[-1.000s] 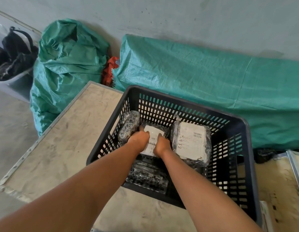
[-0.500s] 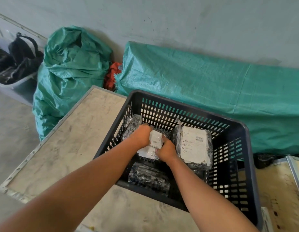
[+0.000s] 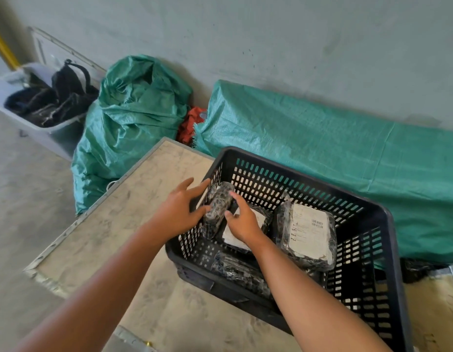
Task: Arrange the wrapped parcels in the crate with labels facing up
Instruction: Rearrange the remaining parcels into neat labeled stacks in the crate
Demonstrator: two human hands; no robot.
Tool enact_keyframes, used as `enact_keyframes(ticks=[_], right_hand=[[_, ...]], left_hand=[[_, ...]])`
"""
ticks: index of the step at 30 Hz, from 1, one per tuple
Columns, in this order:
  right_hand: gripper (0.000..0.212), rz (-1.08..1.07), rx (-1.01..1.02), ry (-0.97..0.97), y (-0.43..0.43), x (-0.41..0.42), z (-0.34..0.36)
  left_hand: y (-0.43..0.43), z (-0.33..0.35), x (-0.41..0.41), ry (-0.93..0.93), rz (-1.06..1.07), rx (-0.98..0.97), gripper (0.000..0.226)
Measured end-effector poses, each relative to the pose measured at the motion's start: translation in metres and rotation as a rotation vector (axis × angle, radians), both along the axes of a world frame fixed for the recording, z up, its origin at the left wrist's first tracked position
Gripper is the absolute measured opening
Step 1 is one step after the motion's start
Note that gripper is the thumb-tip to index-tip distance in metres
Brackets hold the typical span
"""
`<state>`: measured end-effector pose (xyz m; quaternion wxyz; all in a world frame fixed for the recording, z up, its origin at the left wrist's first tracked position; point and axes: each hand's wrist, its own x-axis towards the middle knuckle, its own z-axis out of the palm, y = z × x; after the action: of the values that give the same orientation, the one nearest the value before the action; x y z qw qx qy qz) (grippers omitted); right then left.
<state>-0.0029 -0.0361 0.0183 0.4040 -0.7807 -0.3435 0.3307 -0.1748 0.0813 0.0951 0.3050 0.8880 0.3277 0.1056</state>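
A black slotted crate (image 3: 388,217) stands on a worn table (image 3: 113,224). A dark wrapped parcel (image 3: 217,204) stands on edge against the crate's left wall, no label showing. My left hand (image 3: 178,212) reaches over the rim, thumb across the parcel's front. My right hand (image 3: 242,221) presses thumb and forefinger on its right side. Under my right hand lies a parcel with a white label up (image 3: 233,237). A larger parcel with its label up (image 3: 308,231) lies at the right. Another dark parcel (image 3: 242,271) lies by the near wall.
Green woven sacks (image 3: 134,118) and a long green covered heap (image 3: 322,148) lie along the wall behind the table. A grey bin with dark bags (image 3: 42,105) stands on the floor at far left. The table's left edge (image 3: 93,212) drops to the floor.
Both hands left the middle labelled parcel, which now lies flat, and moved left onto the dark parcel at the crate's left wall. The view shifted slightly.
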Motion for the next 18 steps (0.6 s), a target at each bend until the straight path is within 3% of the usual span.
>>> enact_keyframes(ticks=[3, 6, 9, 13, 18], right_hand=[[0.057, 0.140, -0.087, -0.028, 0.006, -0.010, -0.007], [0.056, 0.116, -0.126, -0.104, 0.006, -0.018, -0.012], [0.082, 0.028, -0.102, -0.184, 0.003, -0.021, -0.013], [0.063, 0.013, -0.051, -0.155, 0.001, -0.026, -0.012], [0.055, 0.029, -0.052, -0.184, 0.004, -0.029, -0.013]], left_hand=[[-0.001, -0.011, -0.010, -0.026, -0.004, -0.102, 0.070], [-0.003, -0.010, -0.008, -0.037, 0.031, -0.142, 0.070], [-0.005, -0.008, -0.007, -0.026, 0.034, -0.117, 0.070], [-0.004, -0.012, -0.006, -0.030, 0.022, -0.152, 0.070], [-0.001, -0.017, -0.003, -0.047, 0.040, -0.187, 0.071]])
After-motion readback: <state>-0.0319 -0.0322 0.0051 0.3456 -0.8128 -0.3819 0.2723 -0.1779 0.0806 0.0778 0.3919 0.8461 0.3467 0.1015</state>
